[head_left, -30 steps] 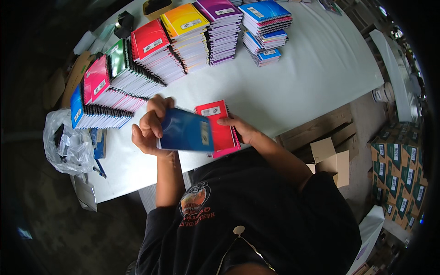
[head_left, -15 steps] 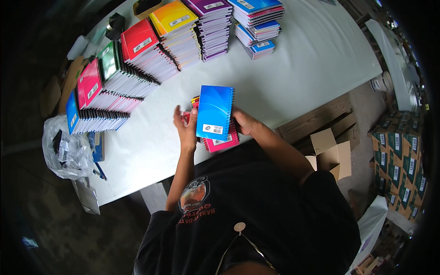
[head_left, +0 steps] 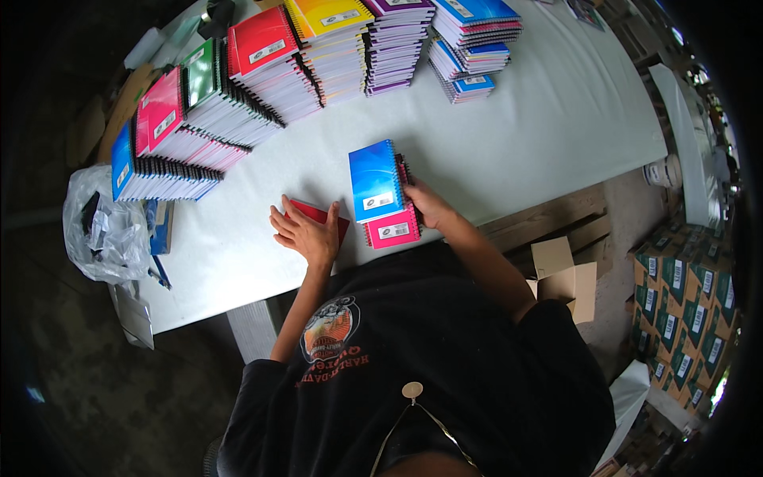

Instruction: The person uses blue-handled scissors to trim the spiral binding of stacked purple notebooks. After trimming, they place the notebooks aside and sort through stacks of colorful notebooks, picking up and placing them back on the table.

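Note:
My right hand [head_left: 429, 204] grips the right side of a small stack of spiral notebooks near the front edge of the table. On top is a blue notebook [head_left: 373, 179]; a pink notebook [head_left: 393, 229] sticks out beneath it, toward me. What else lies in the stack is mostly hidden. Just left of it, my left hand [head_left: 306, 232] rests with spread fingers over a red notebook [head_left: 311, 210], covering much of its cover.
Tall stacks of spiral notebooks curve along the far left: blue [head_left: 122, 163], pink [head_left: 163, 111], green [head_left: 205, 75], red [head_left: 262, 40], yellow [head_left: 327, 16] and purple. Smaller blue stacks [head_left: 477, 12] stand beyond. A plastic bag [head_left: 107, 238] sits left; an opened carton [head_left: 584, 290] is at right.
My left hand has come off the stack of notebooks and moved left and down onto the red notebook. The stack in my right hand has shifted slightly, showing more of the pink notebook.

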`<state>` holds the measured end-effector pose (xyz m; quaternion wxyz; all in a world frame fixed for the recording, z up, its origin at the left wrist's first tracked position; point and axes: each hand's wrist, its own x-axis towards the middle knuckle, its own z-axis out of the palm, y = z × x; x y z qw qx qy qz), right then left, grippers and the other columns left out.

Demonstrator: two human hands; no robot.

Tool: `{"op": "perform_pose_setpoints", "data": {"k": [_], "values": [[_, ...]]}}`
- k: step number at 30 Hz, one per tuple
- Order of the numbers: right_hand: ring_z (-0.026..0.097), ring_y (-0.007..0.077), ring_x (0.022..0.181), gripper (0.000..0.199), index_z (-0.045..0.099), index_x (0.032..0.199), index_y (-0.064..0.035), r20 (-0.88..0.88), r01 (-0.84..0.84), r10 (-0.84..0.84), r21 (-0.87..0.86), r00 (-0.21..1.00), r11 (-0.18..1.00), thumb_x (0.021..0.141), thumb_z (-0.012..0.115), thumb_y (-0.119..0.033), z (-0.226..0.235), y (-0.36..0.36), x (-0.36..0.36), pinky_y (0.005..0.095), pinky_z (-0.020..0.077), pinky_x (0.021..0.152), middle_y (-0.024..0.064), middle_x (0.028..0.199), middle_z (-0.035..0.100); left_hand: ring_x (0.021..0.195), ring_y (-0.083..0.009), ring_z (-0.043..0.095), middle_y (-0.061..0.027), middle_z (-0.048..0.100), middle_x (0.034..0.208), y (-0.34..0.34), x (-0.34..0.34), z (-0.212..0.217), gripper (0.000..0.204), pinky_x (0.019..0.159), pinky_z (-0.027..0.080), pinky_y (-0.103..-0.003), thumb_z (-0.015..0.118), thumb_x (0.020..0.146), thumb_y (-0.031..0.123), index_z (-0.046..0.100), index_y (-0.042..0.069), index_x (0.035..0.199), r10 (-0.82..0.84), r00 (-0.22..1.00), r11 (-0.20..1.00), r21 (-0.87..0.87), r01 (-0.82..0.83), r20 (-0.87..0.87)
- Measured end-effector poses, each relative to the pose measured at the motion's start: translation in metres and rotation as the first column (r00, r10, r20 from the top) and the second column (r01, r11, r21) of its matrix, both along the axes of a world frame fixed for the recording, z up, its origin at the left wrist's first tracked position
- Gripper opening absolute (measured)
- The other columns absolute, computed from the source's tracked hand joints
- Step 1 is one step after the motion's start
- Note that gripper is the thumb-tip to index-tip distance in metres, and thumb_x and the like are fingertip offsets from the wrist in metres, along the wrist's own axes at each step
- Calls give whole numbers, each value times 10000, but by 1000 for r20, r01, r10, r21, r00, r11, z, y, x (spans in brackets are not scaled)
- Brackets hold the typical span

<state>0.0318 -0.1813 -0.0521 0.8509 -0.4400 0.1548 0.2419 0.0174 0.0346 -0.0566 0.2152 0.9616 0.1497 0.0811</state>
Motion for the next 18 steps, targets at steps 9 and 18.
{"op": "perform_pose_setpoints", "data": {"k": [9,18], "values": [[608,187,862,443,502,1088,11,349,191,-1,-511,937,838,759,684,-223,49,-11,14,315,482,780,118,943,615,1310,-432,144,-256,146,1414,36,-15,-18,868,1026,161,-574,730,728,343,238,86,1395,44,998,990,-138,-38,40],[563,172,984,565,428,1235,13,214,99,-61,-170,975,981,827,656,-304,33,-23,4,318,456,866,119,1107,562,840,-76,459,-75,529,1105,21,26,107,542,720,431,-171,612,741,-127,469,24,1241,-60,949,121,-942,314,309]]}}
